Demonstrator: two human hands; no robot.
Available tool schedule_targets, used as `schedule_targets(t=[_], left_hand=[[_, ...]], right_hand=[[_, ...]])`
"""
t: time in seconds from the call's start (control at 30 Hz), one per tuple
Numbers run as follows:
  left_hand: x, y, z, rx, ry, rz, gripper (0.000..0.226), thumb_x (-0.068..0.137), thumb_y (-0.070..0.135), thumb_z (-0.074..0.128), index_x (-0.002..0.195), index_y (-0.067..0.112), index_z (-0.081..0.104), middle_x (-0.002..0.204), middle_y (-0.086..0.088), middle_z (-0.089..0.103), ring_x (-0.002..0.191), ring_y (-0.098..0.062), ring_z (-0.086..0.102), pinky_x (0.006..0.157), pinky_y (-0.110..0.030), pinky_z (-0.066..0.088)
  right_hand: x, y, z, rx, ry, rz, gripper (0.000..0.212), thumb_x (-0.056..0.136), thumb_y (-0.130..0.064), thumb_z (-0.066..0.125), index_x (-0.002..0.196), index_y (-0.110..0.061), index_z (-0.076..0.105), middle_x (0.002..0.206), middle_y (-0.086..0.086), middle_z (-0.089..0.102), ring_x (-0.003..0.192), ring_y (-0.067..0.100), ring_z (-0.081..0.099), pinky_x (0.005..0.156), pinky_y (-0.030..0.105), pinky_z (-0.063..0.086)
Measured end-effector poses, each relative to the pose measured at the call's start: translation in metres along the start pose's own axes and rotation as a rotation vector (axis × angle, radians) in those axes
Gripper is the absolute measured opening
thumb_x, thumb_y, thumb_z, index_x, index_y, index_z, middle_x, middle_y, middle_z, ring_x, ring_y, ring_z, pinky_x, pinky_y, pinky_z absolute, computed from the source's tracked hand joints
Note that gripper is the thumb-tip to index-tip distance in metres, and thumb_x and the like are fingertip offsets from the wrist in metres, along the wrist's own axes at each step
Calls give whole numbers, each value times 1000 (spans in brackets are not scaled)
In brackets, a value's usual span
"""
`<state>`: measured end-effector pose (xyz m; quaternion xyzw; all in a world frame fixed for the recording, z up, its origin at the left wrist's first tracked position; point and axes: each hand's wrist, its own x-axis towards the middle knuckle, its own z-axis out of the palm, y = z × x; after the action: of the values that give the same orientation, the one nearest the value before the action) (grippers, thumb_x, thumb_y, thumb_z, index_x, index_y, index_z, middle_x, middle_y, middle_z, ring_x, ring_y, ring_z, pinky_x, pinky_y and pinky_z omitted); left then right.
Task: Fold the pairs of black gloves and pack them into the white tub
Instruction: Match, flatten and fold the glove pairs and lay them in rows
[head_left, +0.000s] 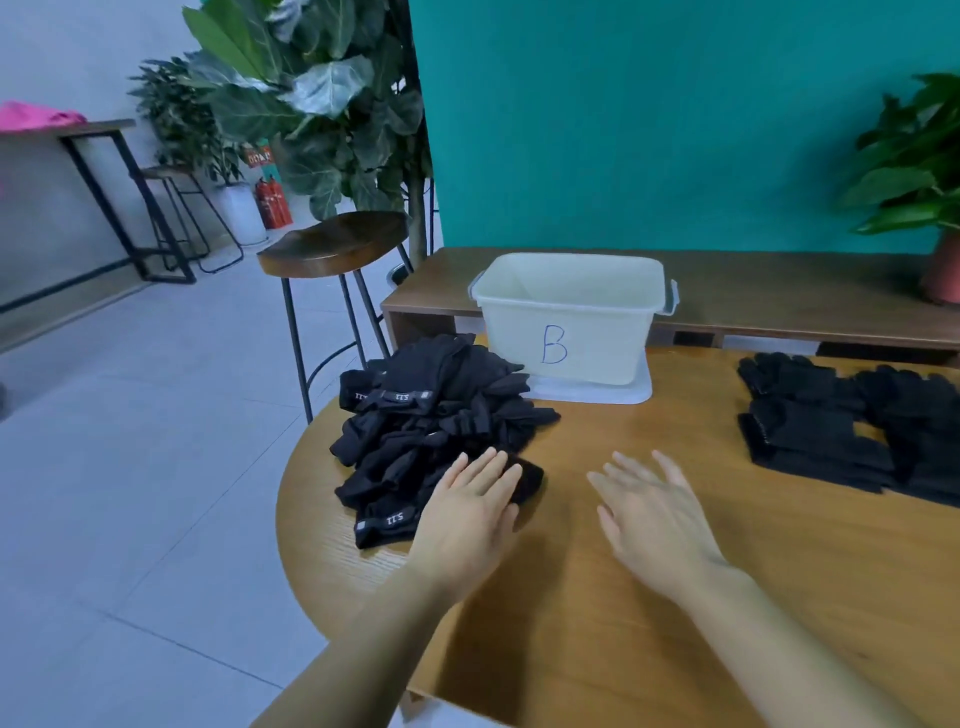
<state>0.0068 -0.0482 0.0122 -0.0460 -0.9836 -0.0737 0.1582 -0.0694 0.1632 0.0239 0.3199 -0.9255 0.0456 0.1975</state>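
Your 2 bare forearms reached in from the near edge over a round wooden table (649, 597). Your left hand (470, 512) lay palm down, fingers straight and close together, on the near right edge of a heap of black gloves (436, 426) at the table's left side. The fingertips rested on a dark folded piece of that heap; nothing was pinched or gripped. Your right hand (649, 514) hovered just above, or lightly on, the bare wood at the centre, palm down, fingers spread and empty. It was slightly blurred, so contact with the table could not be told.

The white tub (569, 317), marked with a blue letter B, stood open at the far middle of the table on a clear lid or tray, touching the heap's far right side. What showed of its inside looked empty. A second group of black gloves (852, 426) lay flat at the far right, well apart from both hands.

You appeared to be at the very start of a folding round: selecting a pair from the heap. The next move called for closing your left fingers on 1 pair, drawing it to the clear wood before you, and bringing your right hand across to flatten and fold it.
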Motion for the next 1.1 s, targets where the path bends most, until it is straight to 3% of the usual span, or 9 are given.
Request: schedule_targets(t=[0.13, 0.23, 0.33, 0.43, 0.5, 0.77, 0.9, 1.0, 1.1], left_hand=[[-7, -28, -2, 76, 9, -35, 48, 100, 32, 33, 133, 14, 63, 141, -5, 58, 137, -19, 47, 120, -34, 18], [-5, -50, -3, 132, 35, -66, 46, 99, 33, 36, 130, 15, 65, 141, -6, 58, 137, -21, 47, 117, -37, 20], [-2, -70, 0, 188, 37, -87, 47, 99, 34, 36, 131, 16, 65, 141, -6, 57, 138, -21, 47, 116, -39, 20], [-3, -82, 7, 185, 43, -75, 47, 98, 35, 36, 130, 15, 65, 142, -6, 57, 137, -21, 47, 116, -40, 21], [-4, -85, 12, 187, 43, -52, 48, 98, 36, 37, 130, 15, 65, 144, -7, 55, 138, -22, 46, 115, -41, 23], [-10, -78, 24, 161, 66, -31, 48, 97, 40, 39, 129, 15, 65, 145, -8, 54, 140, -22, 43, 115, -45, 22], [1, -61, 13, 100, 85, -23, 49, 98, 41, 38, 130, 15, 64, 140, -4, 59, 139, -20, 45, 117, -42, 17], [15, -38, -4, -52, 59, -57, 57, 98, 52, 38, 143, 20, 52, 149, 3, 50, 145, -10, 34, 122, -29, 0], [39, -8, -20, -235, 19, -82, 68, 94, 53, 56, 152, 24, 36, 153, 12, 42, 146, -3, 26, 120, -25, -9]], right_hand=[[20, -22, 17, 23, -25, -48, 38, 56, -23, 90, 92, -19, 77, 90, -3, 76, 100, 17, 71, 98, 47, 47], [37, -36, 28, 54, -26, -80, 43, 55, -28, 92, 95, -19, 77, 89, -3, 76, 97, 17, 72, 97, 46, 49], [54, -48, 33, 45, -93, -75, 44, 67, -33, 86, 108, -21, 74, 101, -2, 75, 108, 15, 68, 109, 40, 33], [68, -56, 37, 94, -250, -55, 44, 101, -34, 47, 144, -21, 46, 141, -3, 55, 144, 14, 33, 121, 41, 9], [74, -57, 44, 104, -280, -34, 46, 105, -35, 37, 149, -21, 34, 147, -4, 48, 149, 13, 19, 121, 40, 4], [67, -55, 43, 159, -227, 71, 45, 97, -21, 50, 141, -22, 42, 125, -3, 51, 121, 21, 40, 108, 30, 25], [59, -34, 25, 388, -262, 228, 35, 96, -17, 51, 131, -22, 54, 107, -4, 47, 101, 20, 51, 87, 28, 40], [55, -14, -4, 598, -253, 326, 27, 93, -16, 54, 116, -28, 62, 102, -9, 51, 92, 17, 53, 80, 32, 44], [50, 5, -40, 730, -245, 332, 29, 89, -10, 57, 89, -39, 61, 94, -13, 65, 94, 16, 58, 85, 36, 48]])
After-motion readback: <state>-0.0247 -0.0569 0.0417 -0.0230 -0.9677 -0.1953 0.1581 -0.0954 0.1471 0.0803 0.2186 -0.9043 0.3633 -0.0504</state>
